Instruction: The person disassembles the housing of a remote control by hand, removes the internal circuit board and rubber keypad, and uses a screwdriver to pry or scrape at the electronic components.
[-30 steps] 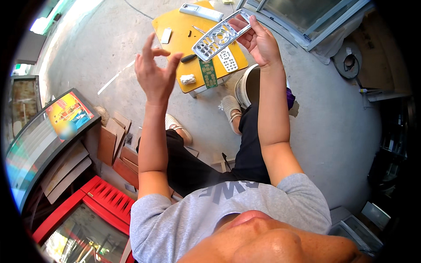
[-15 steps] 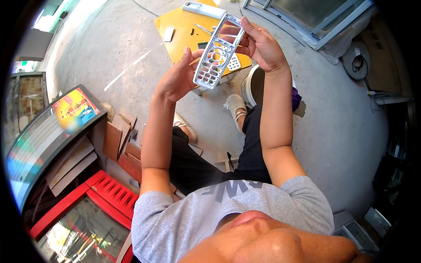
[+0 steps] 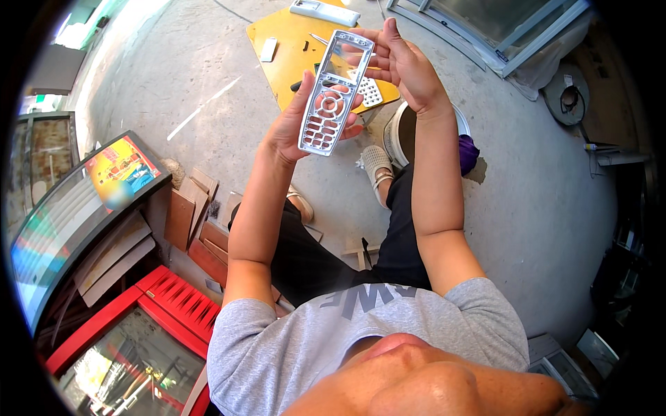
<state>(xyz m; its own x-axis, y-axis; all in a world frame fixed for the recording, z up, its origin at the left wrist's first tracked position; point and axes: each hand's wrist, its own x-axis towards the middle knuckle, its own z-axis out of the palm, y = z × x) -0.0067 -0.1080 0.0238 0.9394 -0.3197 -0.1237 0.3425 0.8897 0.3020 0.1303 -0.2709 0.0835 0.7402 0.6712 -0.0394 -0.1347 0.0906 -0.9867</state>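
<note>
My left hand [image 3: 288, 128] holds a silver mobile phone front housing [image 3: 338, 82] by its lower half, thumb along one edge and fingers behind. The housing has a screen window at the top, a round cutout and rows of key holes. My right hand [image 3: 415, 78] is beside its upper end, fingers spread and thumb up; some fingertips are partly behind the housing. Under both hands is a yellow table [image 3: 281, 29]. On it lie a white keypad [image 3: 370, 93], a long silver housing part [image 3: 324, 12], a white flat rectangular piece [image 3: 268, 49], a small dark part [image 3: 305, 46] and a thin pointed tool [image 3: 318, 39].
A white bucket [image 3: 394, 133] stands by my right foot, with a purple cloth [image 3: 469, 154] at its side. Wooden boards [image 3: 180, 218], a glass-fronted case [image 3: 83, 201] and a red frame [image 3: 177, 305] are at left. Framed glass panels [image 3: 510, 52] lean at the far right.
The housing has moved slightly left and toward me, and stands more upright. My right hand has let go of its upper edge and its fingers have opened; my left hand keeps hold.
</note>
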